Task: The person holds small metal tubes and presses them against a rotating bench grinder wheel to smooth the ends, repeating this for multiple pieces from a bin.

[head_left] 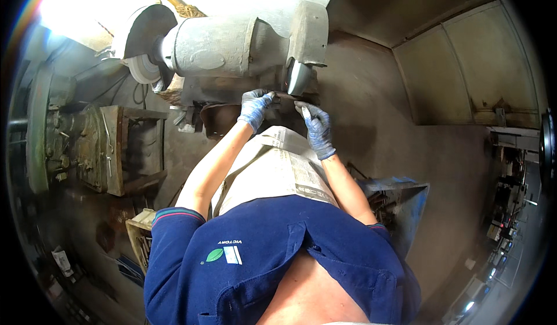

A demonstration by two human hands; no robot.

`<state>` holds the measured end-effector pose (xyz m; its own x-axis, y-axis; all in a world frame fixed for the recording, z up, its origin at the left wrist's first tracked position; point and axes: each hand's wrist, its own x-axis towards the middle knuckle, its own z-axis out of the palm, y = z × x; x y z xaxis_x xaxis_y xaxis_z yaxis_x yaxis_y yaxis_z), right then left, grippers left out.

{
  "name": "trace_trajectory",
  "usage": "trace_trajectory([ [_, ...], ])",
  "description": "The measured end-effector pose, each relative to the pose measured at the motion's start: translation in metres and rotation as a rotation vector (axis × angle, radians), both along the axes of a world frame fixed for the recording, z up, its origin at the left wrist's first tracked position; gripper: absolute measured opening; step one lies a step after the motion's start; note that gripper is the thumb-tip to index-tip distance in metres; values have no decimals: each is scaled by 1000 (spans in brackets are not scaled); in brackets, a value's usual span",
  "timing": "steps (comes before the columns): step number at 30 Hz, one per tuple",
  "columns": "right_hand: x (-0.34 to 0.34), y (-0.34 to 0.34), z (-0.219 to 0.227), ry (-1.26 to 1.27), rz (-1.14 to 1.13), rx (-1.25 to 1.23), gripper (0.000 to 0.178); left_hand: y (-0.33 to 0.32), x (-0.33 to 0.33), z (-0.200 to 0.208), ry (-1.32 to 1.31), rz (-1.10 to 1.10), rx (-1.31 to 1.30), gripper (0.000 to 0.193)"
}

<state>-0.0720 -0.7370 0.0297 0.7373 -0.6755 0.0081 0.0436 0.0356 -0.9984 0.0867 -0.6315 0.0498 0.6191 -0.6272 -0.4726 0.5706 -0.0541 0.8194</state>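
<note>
A grey two-wheeled bench grinder [212,46] stands ahead of me. Its right wheel [299,78] shows below a metal guard, with a tiny reddish glint at its left edge. Just below that wheel, a thin dark strip-like piece [284,96] spans my two gloved hands; its exact kind is too small to make out. My left hand [254,107], in a blue-and-grey work glove, pinches the left end. The fingers of my right hand [316,129], gloved alike, close on the right end. Whether the piece touches the wheel I cannot tell.
At the grinder's left end sits a white wheel [142,69] in a round guard. A heavy greenish machine [87,145] stands at the left. Behind my right arm is a blue-edged metal bin [409,200] with dark rods. Paper [284,151] covers my lap. Tall metal cabinets [458,69] stand right.
</note>
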Motion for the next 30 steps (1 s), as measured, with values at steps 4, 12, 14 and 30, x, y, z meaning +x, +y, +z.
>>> trace_trajectory([
  [4, 9, 8, -10, -82, 41, 62, 19, 11, 8, 4, -37, -4, 47, 9],
  [12, 7, 23, 10, -104, 72, -284, 24, 37, 7, -24, -246, 2, -120, 13],
  [14, -10, 28, 40, -9, 61, -741, 28, 45, -7, -19, -209, 13, -195, 12],
  [30, -125, 102, 100, 223, -314, -792, 54, 50, -71, 33, -375, -519, -312, 21],
])
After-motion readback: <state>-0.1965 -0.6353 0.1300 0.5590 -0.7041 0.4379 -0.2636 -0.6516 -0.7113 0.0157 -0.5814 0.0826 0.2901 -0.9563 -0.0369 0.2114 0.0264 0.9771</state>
